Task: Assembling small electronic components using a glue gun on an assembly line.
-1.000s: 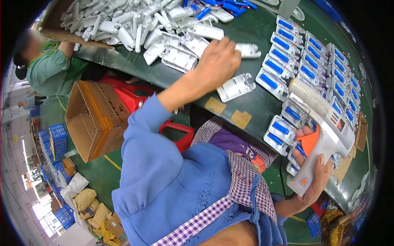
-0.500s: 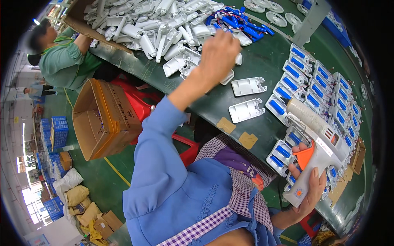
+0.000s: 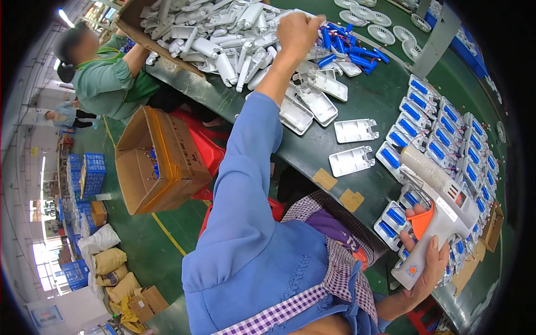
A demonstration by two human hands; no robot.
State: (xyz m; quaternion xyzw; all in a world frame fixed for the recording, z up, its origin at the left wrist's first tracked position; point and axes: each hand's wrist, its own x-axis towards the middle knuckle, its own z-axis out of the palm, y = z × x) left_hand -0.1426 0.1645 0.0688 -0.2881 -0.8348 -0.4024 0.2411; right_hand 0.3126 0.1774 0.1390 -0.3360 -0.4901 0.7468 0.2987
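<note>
My left hand [image 3: 298,36] reaches to the far side of the table, over the edge of a heap of white plastic shells [image 3: 223,42]. Its fingers are curled closed; whatever is in them is hidden. Just right of it lie loose blue battery cells [image 3: 352,47] with thin wires. In my right hand [image 3: 427,259] is a grey hot glue gun [image 3: 441,209], its barrel wrapped in whitish material, with fingers at the orange trigger [image 3: 422,224]. Beneath and beyond the gun stand rows of white shells with blue cells [image 3: 413,111]. Two bare shells [image 3: 355,130] lie between my hands.
A tilted cardboard box [image 3: 131,17] borders the shell heap. An open carton [image 3: 162,162] stands left of the green table [image 3: 290,151], by a red stool [image 3: 201,139]. Two brown card pieces [image 3: 352,200] lie near the edge. Another person [image 3: 106,78] sits at far left.
My left hand has moved farther out, from beside the blue cells to the edge of the shell heap. The whole view has shifted slightly. The glue gun stays in my right hand.
</note>
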